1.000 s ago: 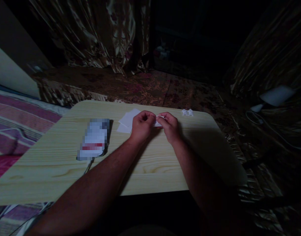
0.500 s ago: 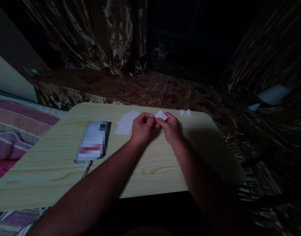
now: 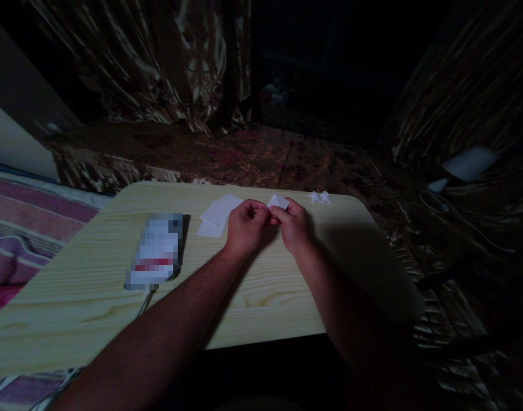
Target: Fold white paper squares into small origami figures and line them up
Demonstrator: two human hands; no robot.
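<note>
No text, label, brand, number or sign is legible. On the left of the worktop (image 3: 265,299), the pale, flat object (image 3: 152,242) bears a red band (image 3: 153,265); coarse pixelation hides any lettering there. No characters can be made out on the white sheets (image 3: 217,220), on the folded paper (image 3: 278,201) to their right, or on the small folded pieces (image 3: 320,197) farther right.

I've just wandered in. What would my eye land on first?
Probably the bright folded paper between the left hand and right hand, over the table. Next, two small white paper shapes by the far edge, to the right. Left of the hands lie white sheets and a pixelated object.
</note>
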